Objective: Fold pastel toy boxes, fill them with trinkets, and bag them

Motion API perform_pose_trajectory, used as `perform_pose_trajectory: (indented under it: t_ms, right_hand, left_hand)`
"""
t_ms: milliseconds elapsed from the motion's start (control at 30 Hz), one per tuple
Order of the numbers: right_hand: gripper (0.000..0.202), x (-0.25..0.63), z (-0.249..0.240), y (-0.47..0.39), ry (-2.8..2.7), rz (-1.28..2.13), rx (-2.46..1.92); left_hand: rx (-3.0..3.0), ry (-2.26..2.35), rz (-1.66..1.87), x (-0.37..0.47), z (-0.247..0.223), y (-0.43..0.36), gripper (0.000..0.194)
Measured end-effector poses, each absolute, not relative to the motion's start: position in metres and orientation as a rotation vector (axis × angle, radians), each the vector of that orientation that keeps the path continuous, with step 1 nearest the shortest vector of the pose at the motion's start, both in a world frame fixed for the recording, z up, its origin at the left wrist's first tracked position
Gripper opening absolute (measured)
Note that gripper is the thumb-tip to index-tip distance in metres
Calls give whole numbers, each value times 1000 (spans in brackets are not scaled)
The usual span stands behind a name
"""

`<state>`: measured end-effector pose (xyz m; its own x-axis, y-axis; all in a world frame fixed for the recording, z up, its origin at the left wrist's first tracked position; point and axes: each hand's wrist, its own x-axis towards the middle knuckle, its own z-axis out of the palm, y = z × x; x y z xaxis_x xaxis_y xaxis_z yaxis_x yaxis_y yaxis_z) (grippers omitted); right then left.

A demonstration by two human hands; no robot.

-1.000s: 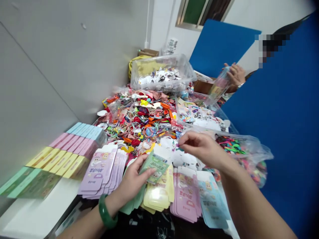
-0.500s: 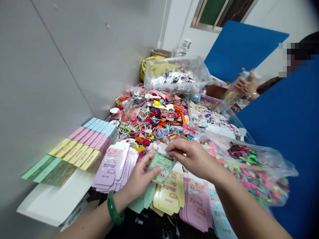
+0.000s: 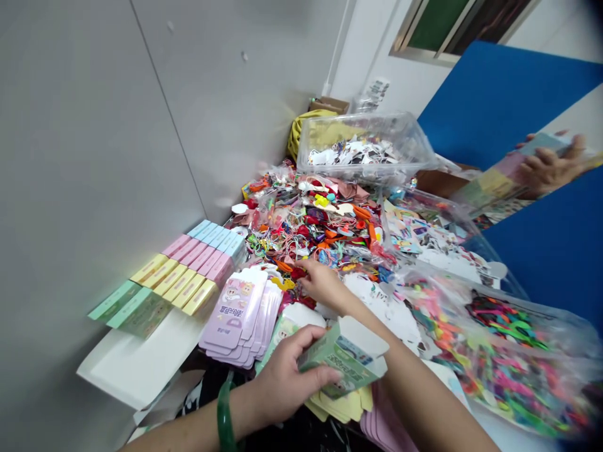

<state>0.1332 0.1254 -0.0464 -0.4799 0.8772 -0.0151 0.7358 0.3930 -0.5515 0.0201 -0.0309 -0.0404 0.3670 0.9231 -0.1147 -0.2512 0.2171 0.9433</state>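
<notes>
A green printed carton (image 3: 336, 361) is in my left hand (image 3: 294, 376), thumb on its front and fingers behind. Its white top flaps stand open and the carton tilts to the right. My right hand (image 3: 323, 285) reaches past it to the pile of small trinkets (image 3: 311, 220). Its fingertips look parted at the pile's near edge, beside a dark red piece; some fingers are hidden. Flat purple cartons (image 3: 235, 314) lie stacked left of my left hand. Yellow flat cartons (image 3: 346, 405) lie below the held carton, partly covered by it.
Filled blue, pink, yellow and green boxes (image 3: 183, 270) stand in rows by the grey wall. Behind the pile is a clear bin (image 3: 367, 166) of white cutouts. Bags of colourful pieces (image 3: 504, 339) lie right. A co-worker's hand (image 3: 551, 166) holds several boxes beside a blue panel.
My right hand has left the green carton and moved to the trinket pile. My left hand has brought the carton lower and right, flaps open. The camera view has turned left.
</notes>
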Motion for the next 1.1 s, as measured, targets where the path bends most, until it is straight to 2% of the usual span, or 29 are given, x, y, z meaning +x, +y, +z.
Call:
perform_pose_trajectory:
  t_ms: [200, 367, 500, 733, 900, 1100]
  right_hand:
    - [30, 127, -56, 141, -2258, 648, -1529]
    - [37, 139, -40, 141, -2014, 472, -1650]
    - [13, 130, -45, 122, -2067, 682, -1665]
    - [10, 116, -69, 118, -1947, 1029, -1599]
    - [21, 140, -44, 136, -1687, 1188, -1534]
    - [28, 187, 16, 131, -1464, 1212, -1390]
  left_hand:
    - [1000, 833, 972, 11, -40, -32, 32]
    - [998, 814, 973, 9, -41, -34, 34]
    - [1022, 810, 957, 11, -38, -34, 35]
    - [1036, 838, 964, 10, -34, -34, 34]
    - [947, 849, 1022, 3, -37, -30, 33]
    - [822, 928, 1075, -6, -45, -20, 37]
